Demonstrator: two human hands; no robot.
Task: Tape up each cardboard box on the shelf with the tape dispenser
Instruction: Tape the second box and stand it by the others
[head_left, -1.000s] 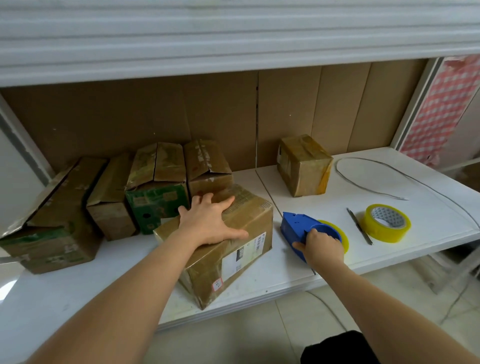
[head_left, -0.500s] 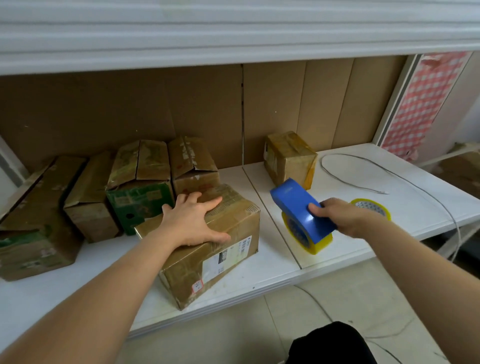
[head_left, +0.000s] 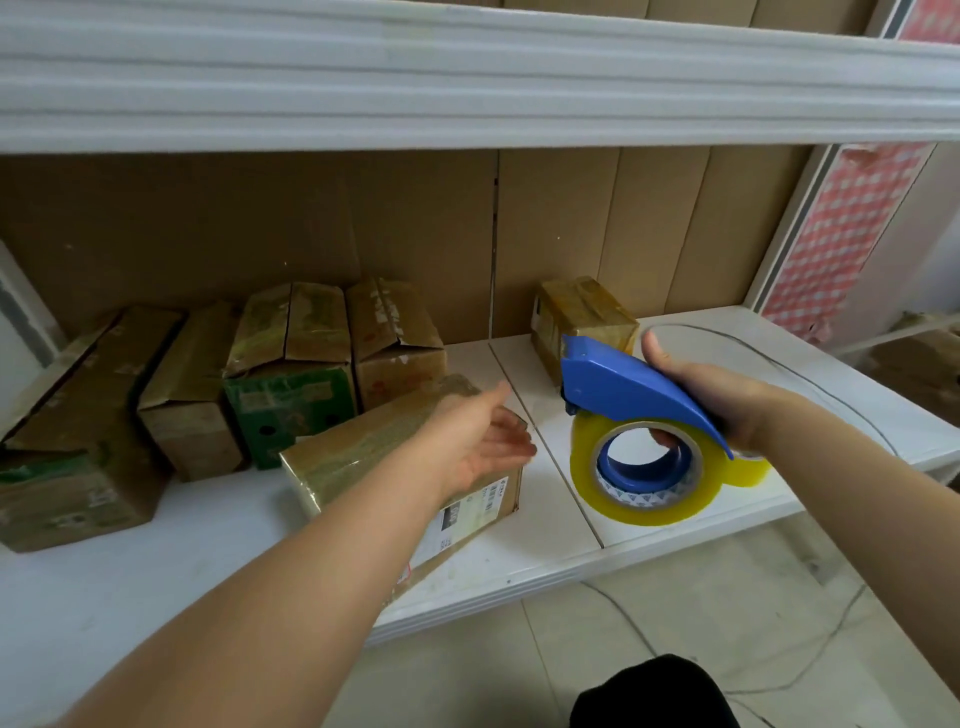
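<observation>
My right hand (head_left: 711, 395) grips the blue tape dispenser (head_left: 628, 389), which carries a yellowish clear tape roll (head_left: 644, 478), and holds it in the air above the white shelf (head_left: 545, 551). My left hand (head_left: 483, 436) hovers with straight fingers just over the near cardboard box (head_left: 363, 452), reaching toward the dispenser. Several more cardboard boxes stand in a row at the back left, among them a green-printed one (head_left: 291, 400). A small taped box (head_left: 582, 317) sits at the back behind the dispenser.
A thin grey wire (head_left: 831, 395) loops over the shelf's right part. A second tape roll (head_left: 748, 470) peeks out behind the held roll. The upper shelf edge (head_left: 467, 93) hangs low overhead. A red checked cloth (head_left: 841, 234) hangs at the right.
My right hand has lifted the dispenser off the shelf and turned it so the roll faces me. My left hand has come off the box top and moved right toward the dispenser.
</observation>
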